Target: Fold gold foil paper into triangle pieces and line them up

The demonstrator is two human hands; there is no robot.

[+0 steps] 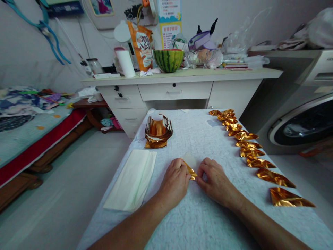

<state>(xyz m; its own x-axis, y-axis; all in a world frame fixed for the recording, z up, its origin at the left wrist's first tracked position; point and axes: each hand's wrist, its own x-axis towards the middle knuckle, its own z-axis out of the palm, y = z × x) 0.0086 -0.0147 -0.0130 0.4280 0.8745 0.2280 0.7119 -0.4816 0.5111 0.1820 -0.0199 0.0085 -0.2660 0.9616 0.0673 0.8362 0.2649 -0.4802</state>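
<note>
Both hands meet over a small piece of gold foil paper (191, 171) in the middle of the cloth-covered table. My left hand (176, 175) has its fingers closed on the foil's left side. My right hand (212, 176) pinches at the foil's lower right corner, thumb and fingertips together. A pale sheet (189, 159) shows just behind the foil. To the left lies a stack of whitish paper (131, 180). Farther back sits a curled bundle of gold foil sheets (158, 131). Along the right edge runs a row of folded gold foil pieces (251, 152), the nearest one flat and triangular (290, 198).
Beyond the table (197, 128) stands a white desk (179, 91) with a cut watermelon (168, 60), an orange pouch (142, 47) and a paper roll (125, 62). A washing machine (299, 100) is at right, a bed (39, 128) at left.
</note>
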